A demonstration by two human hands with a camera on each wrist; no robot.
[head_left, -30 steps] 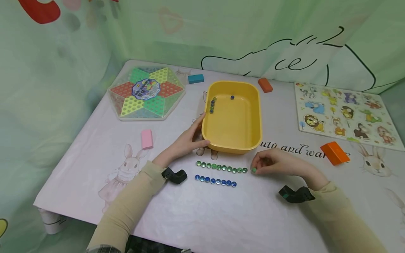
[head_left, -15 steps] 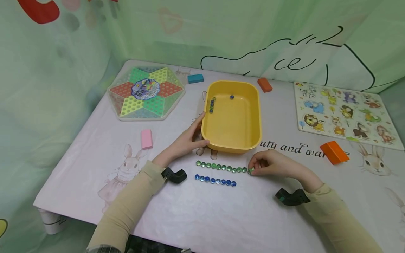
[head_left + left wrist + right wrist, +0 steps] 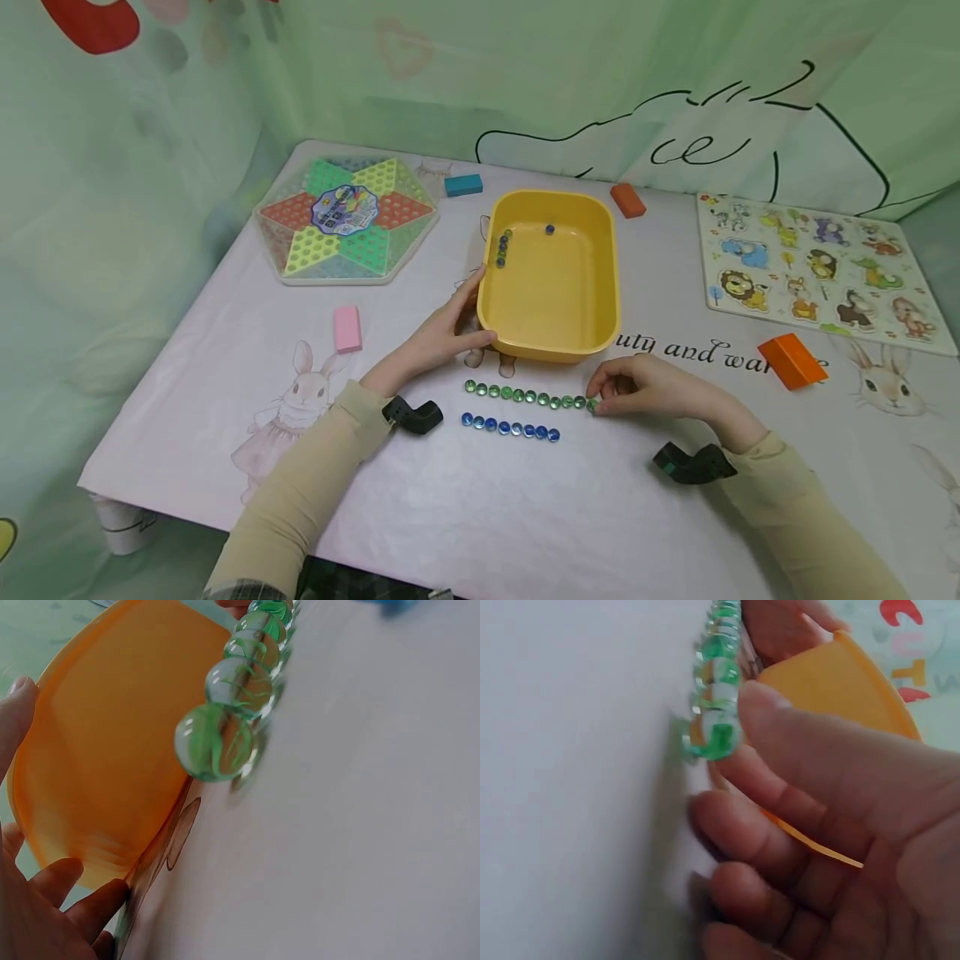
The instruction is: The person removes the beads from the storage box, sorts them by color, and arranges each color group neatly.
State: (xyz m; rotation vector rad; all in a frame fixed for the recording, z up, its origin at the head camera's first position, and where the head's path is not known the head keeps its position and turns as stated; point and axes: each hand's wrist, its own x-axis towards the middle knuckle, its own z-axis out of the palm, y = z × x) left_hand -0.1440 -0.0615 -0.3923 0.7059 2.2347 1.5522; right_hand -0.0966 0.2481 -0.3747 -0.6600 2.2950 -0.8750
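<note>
Here the right hand (image 3: 651,390) rested on the table, its curled fingertips (image 3: 759,705) against the last green marble (image 3: 592,406) at the end of the row of green marbles (image 3: 525,396); whether they truly pinched it could not be told. The row ran away from those fingertips toward the left hand (image 3: 438,333), with a row of blue marbles (image 3: 510,429) just nearer the person. The left hand's fingers lay fairly straight, pressed to the side wall of the yellow tub (image 3: 555,346), the thumb near its corner. A few marbles sat inside the tub, beyond the left fingertips.
</note>
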